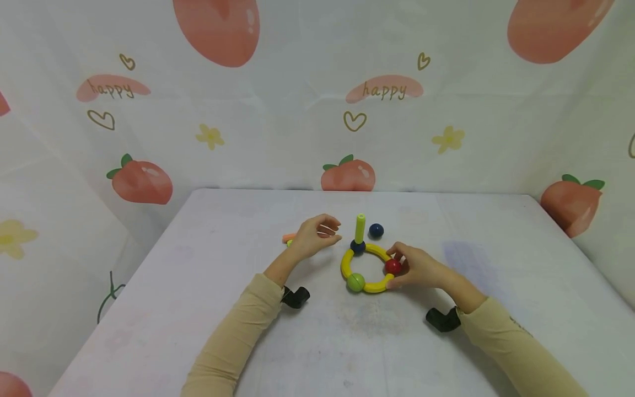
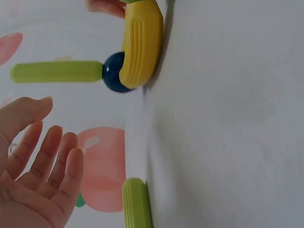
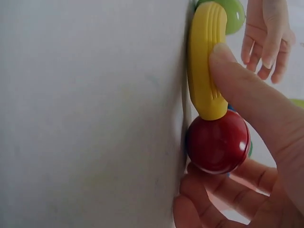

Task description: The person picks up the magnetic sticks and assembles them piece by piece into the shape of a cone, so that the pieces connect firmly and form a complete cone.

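A ring of yellow curved rods (image 1: 346, 266) lies on the table, joined by a red ball (image 1: 393, 267), a green ball (image 1: 355, 282) and a dark blue ball (image 1: 358, 247). From the dark blue ball a light green rod (image 1: 360, 227) stands upright. My right hand (image 1: 420, 268) grips the ring's right side; in the right wrist view its thumb presses on a yellow curved rod (image 3: 207, 61) and its fingers curl behind the red ball (image 3: 218, 142). To the left of the ring, my left hand (image 1: 313, 236) hovers with loosely bent fingers and holds nothing.
A loose dark blue ball (image 1: 376, 230) sits behind the ring. Beyond my left hand lie an orange rod (image 1: 289, 237) and a light green rod (image 2: 136, 202), partly hidden. Black wrist mounts hang below both sleeves. A printed cloth (image 1: 278, 110) hangs behind the table.
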The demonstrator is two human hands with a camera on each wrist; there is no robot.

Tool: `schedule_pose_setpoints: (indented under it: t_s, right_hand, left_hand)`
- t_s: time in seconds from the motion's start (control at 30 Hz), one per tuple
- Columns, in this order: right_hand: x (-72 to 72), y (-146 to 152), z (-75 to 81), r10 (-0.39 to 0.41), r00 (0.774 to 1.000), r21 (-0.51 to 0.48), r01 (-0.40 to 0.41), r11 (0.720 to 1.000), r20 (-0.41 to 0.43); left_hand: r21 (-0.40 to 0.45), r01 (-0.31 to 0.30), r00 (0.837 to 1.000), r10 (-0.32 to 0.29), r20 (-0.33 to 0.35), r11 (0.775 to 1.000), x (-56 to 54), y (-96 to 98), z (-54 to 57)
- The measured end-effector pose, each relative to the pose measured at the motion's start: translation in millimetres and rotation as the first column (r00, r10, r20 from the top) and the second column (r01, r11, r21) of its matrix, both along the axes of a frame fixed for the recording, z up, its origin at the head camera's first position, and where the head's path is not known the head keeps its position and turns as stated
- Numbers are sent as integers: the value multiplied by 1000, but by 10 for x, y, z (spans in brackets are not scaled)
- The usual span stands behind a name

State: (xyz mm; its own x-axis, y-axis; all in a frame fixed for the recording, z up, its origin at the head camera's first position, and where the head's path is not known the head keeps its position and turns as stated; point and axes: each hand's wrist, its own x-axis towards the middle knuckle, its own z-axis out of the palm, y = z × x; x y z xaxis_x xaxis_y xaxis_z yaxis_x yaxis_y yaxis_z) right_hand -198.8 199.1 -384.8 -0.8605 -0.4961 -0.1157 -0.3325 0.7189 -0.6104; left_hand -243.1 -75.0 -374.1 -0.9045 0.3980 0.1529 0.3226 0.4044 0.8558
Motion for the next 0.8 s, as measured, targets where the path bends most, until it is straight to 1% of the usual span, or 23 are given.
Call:
schedule_pose_setpoints:
  t_s: [0.03,0.07,0.17,0.3,0.4,0.53,0.6,0.8]
  right_hand:
    - [9,-7,-7,-7,1000,2,7,1000,-4]
    - [17,-15,-13,-16,1000,7,16,1000,-6]
    - [44,-38,-23,-43,999,13,43,999,-7]
    - [74,-64,-35,-78,997,21,78,997,-6]
    - [92,-82,-35,-90,996,24,90,996,-10]
    - [109,-103,-26,-96,995,30,96,995,-18]
    - [112,-110,-24,-99,995,32,99,995,-18]
    - [116,-113,-32,-105,994,32,105,994,-7]
  left_hand:
    - [-3,-3,1000,3,6,1000,-10,-23,-8]
    - [-5,-7,1000,7,5,1000,-49,-51,-60]
    - [-28,-28,1000,29,10,999,-66,-128,-83]
    - [-54,-65,998,67,22,996,-80,-240,-94]
    - [-59,-87,995,89,34,994,-87,-324,-99]
    - [-75,-99,994,102,34,992,-96,-424,-103]
    - [-100,-102,994,105,28,990,-102,-465,-103]
    - [-174,-112,991,123,53,978,-111,-533,-107]
